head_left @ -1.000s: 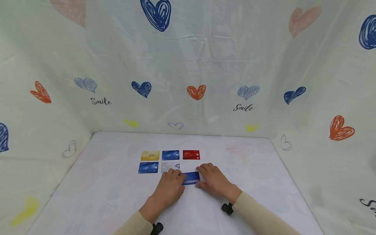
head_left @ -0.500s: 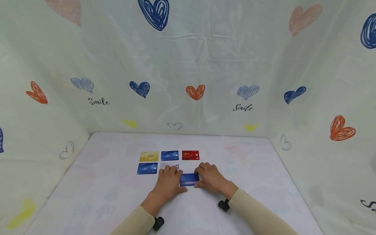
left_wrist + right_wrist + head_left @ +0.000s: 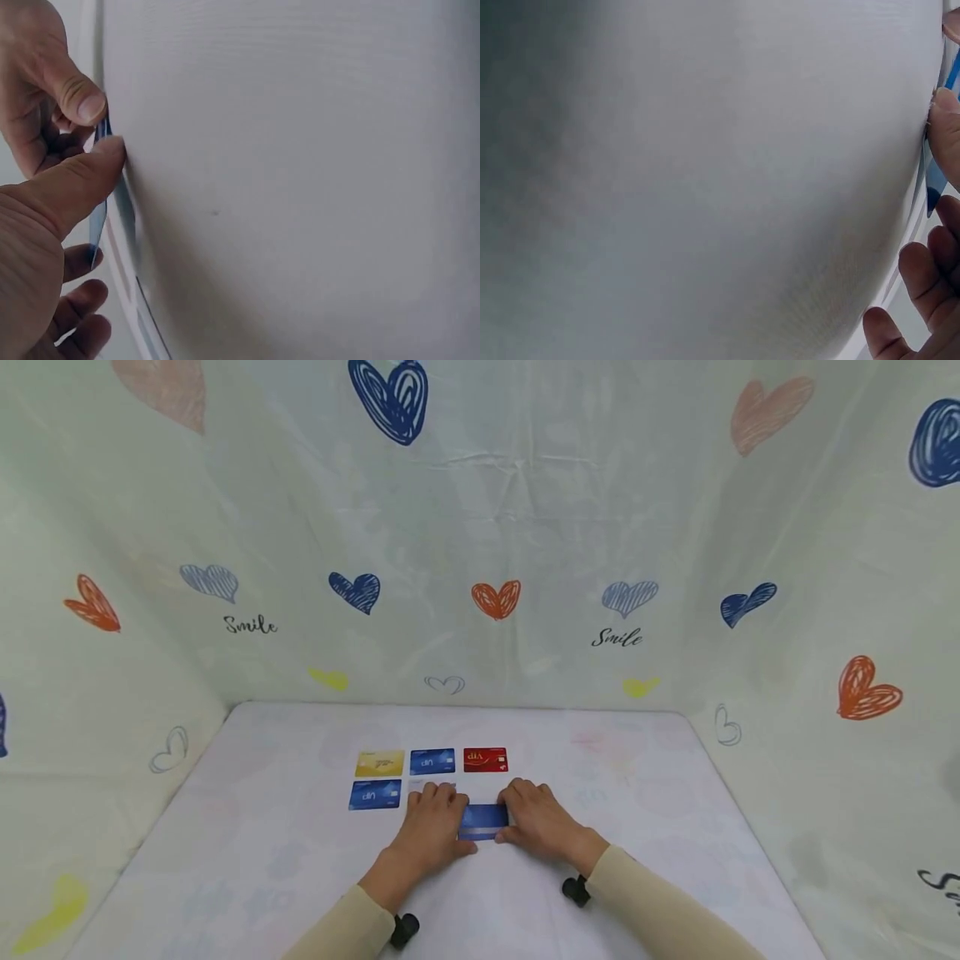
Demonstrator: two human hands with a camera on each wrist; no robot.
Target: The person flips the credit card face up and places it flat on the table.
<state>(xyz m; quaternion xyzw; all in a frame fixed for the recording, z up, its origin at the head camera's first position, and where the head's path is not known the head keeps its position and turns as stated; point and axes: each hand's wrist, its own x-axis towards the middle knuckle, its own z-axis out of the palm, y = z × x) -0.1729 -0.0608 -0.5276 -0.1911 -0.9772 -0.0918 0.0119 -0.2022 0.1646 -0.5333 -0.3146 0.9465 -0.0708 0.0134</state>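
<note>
Both hands hold a blue card [image 3: 483, 821] with a pale stripe along its near edge. In the head view my left hand [image 3: 423, 833] is at its left end and my right hand [image 3: 542, 820] at its right end. The left wrist view shows the left thumb [image 3: 90, 176] and a finger pinching the blue card [image 3: 97, 232], seen nearly edge-on. In the right wrist view the right thumb [image 3: 946, 135] lies over the card [image 3: 934, 184], a finger behind it. A white card [image 3: 415, 786] is mostly hidden behind the left fingers.
Behind the hands lie a yellow card [image 3: 379, 763], a blue VIP card [image 3: 432, 762] and a red VIP card [image 3: 485, 760] in a row. Another blue VIP card [image 3: 375, 794] lies nearer, left of the white one. A heart-printed curtain [image 3: 495, 527] surrounds the white table [image 3: 637, 893].
My left fingers have shifted slightly left, showing more of the held card's left part and covering more of the white card. The right hand has barely moved.
</note>
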